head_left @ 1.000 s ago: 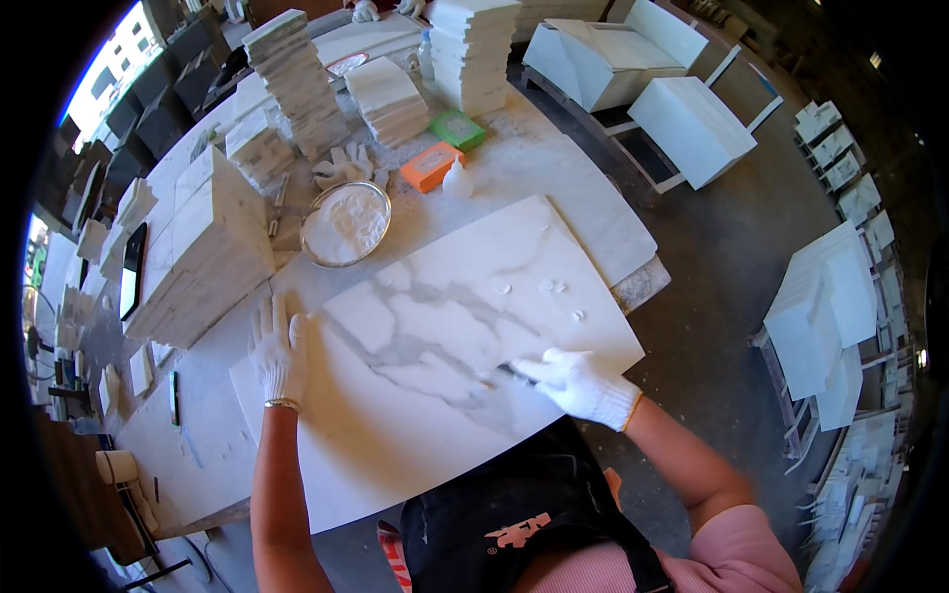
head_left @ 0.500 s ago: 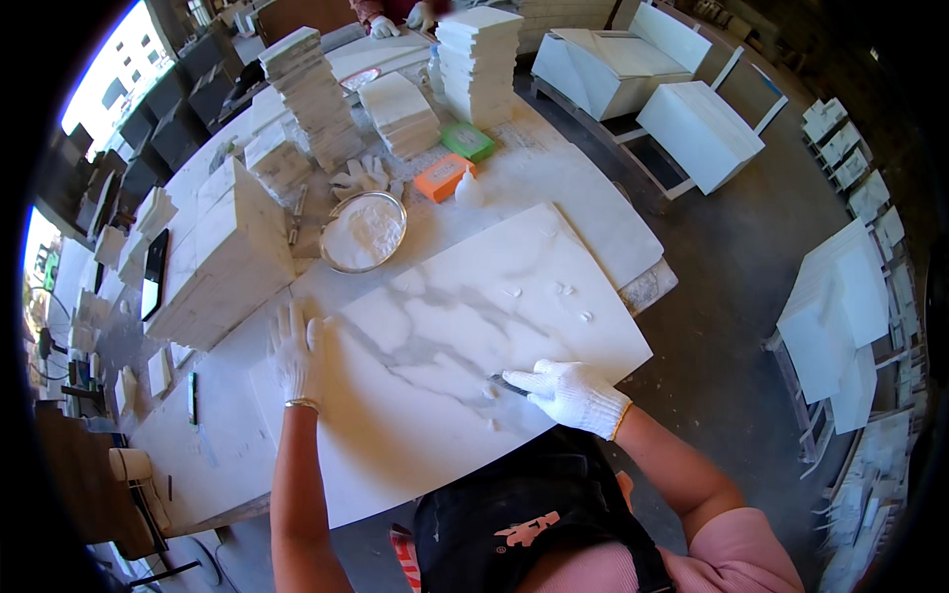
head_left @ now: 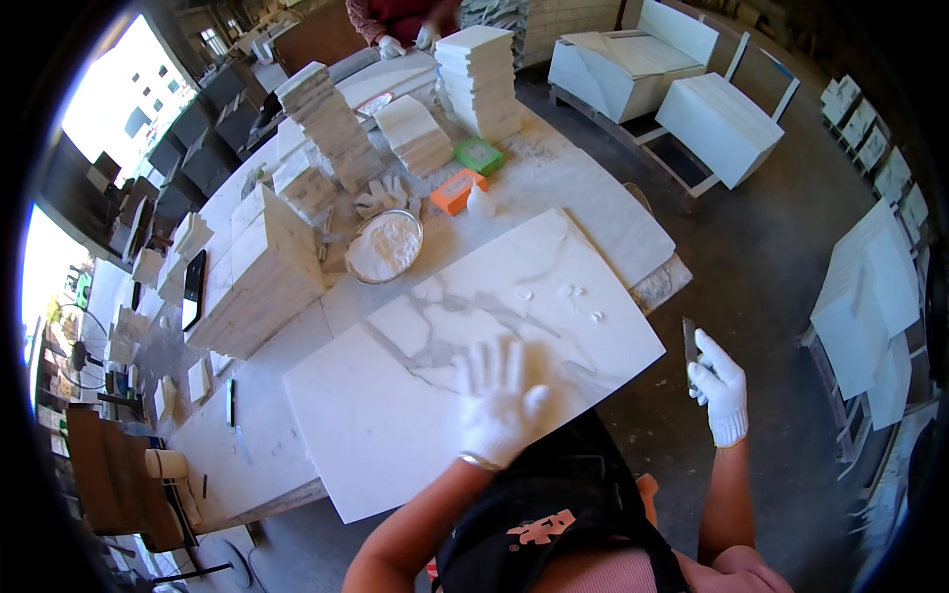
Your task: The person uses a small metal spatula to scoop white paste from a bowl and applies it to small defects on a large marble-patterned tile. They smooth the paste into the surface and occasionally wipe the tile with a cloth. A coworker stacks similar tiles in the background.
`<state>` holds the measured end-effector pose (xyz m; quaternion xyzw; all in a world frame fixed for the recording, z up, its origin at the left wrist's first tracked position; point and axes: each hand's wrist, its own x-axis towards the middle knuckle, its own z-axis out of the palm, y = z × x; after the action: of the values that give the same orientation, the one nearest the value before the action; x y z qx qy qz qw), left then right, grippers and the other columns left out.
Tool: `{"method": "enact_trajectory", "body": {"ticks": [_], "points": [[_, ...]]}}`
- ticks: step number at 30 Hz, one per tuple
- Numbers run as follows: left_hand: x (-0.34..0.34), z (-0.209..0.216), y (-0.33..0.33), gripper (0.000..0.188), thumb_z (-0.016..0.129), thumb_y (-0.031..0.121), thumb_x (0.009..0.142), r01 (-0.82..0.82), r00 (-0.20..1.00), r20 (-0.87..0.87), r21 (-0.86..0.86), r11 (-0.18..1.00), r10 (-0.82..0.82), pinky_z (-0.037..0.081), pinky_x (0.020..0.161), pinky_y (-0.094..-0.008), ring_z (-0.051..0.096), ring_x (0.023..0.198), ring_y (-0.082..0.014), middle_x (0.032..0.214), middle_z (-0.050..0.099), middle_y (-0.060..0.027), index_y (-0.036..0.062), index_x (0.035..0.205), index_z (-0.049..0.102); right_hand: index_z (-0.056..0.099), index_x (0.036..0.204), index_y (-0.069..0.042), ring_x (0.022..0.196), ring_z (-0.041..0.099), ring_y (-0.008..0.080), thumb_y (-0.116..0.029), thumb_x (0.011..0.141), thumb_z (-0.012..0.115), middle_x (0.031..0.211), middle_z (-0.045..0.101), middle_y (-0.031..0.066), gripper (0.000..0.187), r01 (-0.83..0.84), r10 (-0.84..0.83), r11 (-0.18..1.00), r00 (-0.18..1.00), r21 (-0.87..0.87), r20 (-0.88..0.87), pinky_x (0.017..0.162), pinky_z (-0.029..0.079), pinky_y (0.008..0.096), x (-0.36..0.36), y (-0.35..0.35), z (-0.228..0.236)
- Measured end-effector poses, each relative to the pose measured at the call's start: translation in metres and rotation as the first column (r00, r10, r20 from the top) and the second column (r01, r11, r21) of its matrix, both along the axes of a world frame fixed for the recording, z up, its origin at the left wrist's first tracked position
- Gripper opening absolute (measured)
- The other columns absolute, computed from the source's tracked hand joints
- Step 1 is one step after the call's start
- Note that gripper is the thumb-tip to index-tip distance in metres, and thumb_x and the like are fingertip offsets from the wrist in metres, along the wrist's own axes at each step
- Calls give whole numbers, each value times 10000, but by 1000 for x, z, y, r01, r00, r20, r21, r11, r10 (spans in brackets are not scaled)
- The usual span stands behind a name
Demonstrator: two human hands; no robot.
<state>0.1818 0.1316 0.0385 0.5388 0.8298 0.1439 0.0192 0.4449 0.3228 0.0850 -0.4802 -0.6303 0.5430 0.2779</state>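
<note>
A large white marble slab with grey veins (head_left: pixel 356 425) lies on the worktable in front of me. My left hand (head_left: pixel 499 403), in a white glove, is over the slab's near part with its fingers spread; slight blur hides whether it touches. Small white paste dabs (head_left: pixel 573 291) dot the slab's right part. Off the slab's right edge, my gloved right hand (head_left: pixel 719 390) is closed round a flat metal scraper (head_left: pixel 690 341), its blade pointing up. Beyond the slab a round metal dish (head_left: pixel 419 237) holds white powder or paste.
Behind the dish are spare gloves (head_left: pixel 384 196), an orange box (head_left: pixel 457 192), a white squeeze bottle (head_left: pixel 480 203) and a green box (head_left: pixel 479 155). Tall stone stacks (head_left: pixel 478 84) and a block with a phone (head_left: pixel 194 290) stand around. Across the table, another person's gloved hands (head_left: pixel 391 46) show.
My left hand has moved right from the slab's left edge to its near middle. My right hand has lifted the scraper off the slab and swung out past its right edge.
</note>
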Motion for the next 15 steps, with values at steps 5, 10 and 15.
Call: {"method": "enact_trajectory", "body": {"ticks": [5,10,15], "points": [[114,0,78,769,482,529,985,376,822,305,341,861,-480,216,1181,-562,288,1440,-487,1555,316,-283,18,1532,306,572,1399,-52,596,491,51,-46,912,622,756,538,-25,490,83,-82,995,996,61,-17,525,399,208,22,-2,16],[88,20,87,780,517,528,968,449,850,145,302,841,-506,228,1172,-566,270,1448,-493,1567,297,-285,20,1528,327,561,1402,-34,567,494,58,-12,906,609,736,535,-24,499,235,-233,972,970,27,-67,491,397,206,70,-2,-4],[19,-4,117,744,493,523,973,257,965,-77,121,959,-250,227,1143,-629,276,1426,-525,1570,297,-278,38,1521,357,564,1396,-33,585,532,60,-34,905,627,750,559,-17,495,218,-220,975,974,-39,-56,498,425,204,67,-15,-18]]}}
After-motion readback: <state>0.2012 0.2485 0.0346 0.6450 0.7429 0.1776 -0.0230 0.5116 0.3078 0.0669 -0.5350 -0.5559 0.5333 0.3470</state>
